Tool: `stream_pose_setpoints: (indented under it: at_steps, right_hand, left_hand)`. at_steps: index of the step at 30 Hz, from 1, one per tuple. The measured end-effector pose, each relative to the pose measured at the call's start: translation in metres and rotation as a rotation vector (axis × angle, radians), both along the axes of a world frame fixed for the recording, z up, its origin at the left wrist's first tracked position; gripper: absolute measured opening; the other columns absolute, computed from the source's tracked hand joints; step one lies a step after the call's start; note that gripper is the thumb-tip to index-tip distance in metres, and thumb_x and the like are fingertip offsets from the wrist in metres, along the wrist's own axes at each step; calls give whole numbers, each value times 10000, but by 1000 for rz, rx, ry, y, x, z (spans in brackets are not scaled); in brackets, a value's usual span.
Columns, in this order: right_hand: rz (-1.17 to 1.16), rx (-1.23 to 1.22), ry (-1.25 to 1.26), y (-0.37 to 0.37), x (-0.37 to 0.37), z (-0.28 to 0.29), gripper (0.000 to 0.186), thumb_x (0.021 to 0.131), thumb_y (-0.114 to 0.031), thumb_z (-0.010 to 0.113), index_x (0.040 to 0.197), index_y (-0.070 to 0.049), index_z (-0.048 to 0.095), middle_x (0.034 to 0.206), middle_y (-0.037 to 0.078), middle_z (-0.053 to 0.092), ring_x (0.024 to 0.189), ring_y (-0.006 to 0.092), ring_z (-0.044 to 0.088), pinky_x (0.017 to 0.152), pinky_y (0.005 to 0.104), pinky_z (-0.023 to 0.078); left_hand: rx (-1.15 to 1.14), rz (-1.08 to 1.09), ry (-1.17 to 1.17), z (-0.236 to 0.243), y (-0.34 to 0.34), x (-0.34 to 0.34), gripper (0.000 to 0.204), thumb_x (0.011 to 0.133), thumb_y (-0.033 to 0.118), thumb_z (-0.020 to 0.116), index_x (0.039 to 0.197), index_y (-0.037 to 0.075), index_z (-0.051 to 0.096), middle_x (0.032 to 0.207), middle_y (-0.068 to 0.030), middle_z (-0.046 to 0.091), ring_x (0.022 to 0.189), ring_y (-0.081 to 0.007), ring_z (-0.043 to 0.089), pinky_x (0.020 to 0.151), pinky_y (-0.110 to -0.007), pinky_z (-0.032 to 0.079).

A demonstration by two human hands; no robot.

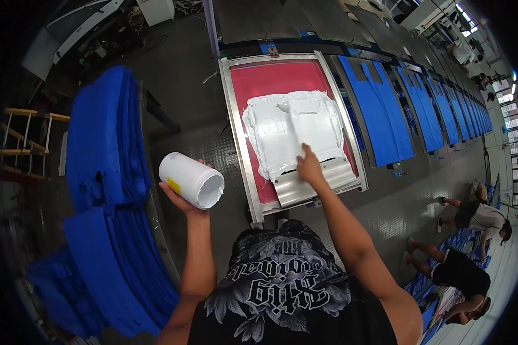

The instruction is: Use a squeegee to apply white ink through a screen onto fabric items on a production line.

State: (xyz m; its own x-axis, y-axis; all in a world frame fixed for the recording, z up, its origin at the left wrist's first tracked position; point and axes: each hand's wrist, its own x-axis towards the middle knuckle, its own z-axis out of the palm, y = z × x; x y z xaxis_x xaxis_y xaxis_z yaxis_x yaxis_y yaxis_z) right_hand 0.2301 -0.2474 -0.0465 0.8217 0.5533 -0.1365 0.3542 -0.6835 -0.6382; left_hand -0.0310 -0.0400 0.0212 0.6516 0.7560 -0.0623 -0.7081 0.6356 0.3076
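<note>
My left hand point(181, 198) is wrapped round a white plastic tub point(184, 175), tilted on its side with its open mouth toward the lower right. White paste coats the tub's rim. My right hand point(309, 165) is closed over the near part of a screen-printing frame point(236, 144). What looks like a white-smeared spatula point(294, 123) runs from its fingers into the thick white ink point(270, 135) spread on the red mesh point(265, 75). Below that hand a metal squeegee point(296, 188) lies across the near end of the frame.
Stacks of blue fabric point(101, 132) lie on my left. To the right, a long row of printing boards carries blue fabric pieces point(380, 115). Dark bare boards point(259, 23) stand beyond the frame. Two people point(460, 279) work at the far right. A yellow-runged rack point(26, 152) stands at far left.
</note>
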Motion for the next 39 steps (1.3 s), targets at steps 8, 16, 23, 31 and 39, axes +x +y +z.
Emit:
stream_pose_setpoints:
  at_steps: [8, 16, 23, 31, 39]
  right_hand:
    - [303, -400, -165, 7, -24, 30, 580, 823, -112, 559, 1367, -138, 362, 1087, 240, 497, 908, 400, 590, 778, 468, 501]
    - [246, -300, -337, -90, 101, 53, 493, 826, -103, 560, 1301, -130, 432, 1034, 239, 538, 905, 412, 580, 772, 474, 486]
    - [588, 94, -48, -158, 92, 160, 351, 874, -103, 552, 1210, -12, 507, 1215, 215, 554, 1158, 352, 521, 955, 375, 416]
    - [1189, -97, 382, -172, 7, 235, 414, 824, -12, 591, 1229, -69, 526, 1190, 119, 581, 1128, 250, 539, 943, 337, 419]
    - [1847, -46, 81, -172, -216, 215, 402, 791, -10, 595, 1187, -57, 544, 1087, 213, 587, 1022, 387, 563, 865, 382, 455]
  left_hand:
    - [27, 112, -33, 12, -18, -18, 821, 815, 709, 422, 1334, 74, 396, 1172, -245, 528, 1072, -393, 538, 954, -532, 428]
    - [36, 249, 14, 17, -72, -34, 805, 802, 702, 455, 1326, 92, 415, 1179, -230, 536, 1059, -389, 548, 933, -534, 445]
    - [-155, 755, 256, -4, -155, -55, 663, 842, 638, 463, 1264, 128, 490, 1198, -80, 572, 1065, -293, 578, 907, -472, 483]
    - [-265, 1095, 175, 7, -260, -94, 551, 875, 572, 484, 1171, 109, 531, 1096, -61, 608, 1009, -243, 599, 897, -419, 487]
    - [-329, 1109, -112, -3, -422, -200, 485, 859, 502, 570, 1136, 105, 542, 1028, -71, 630, 959, -233, 615, 908, -420, 479]
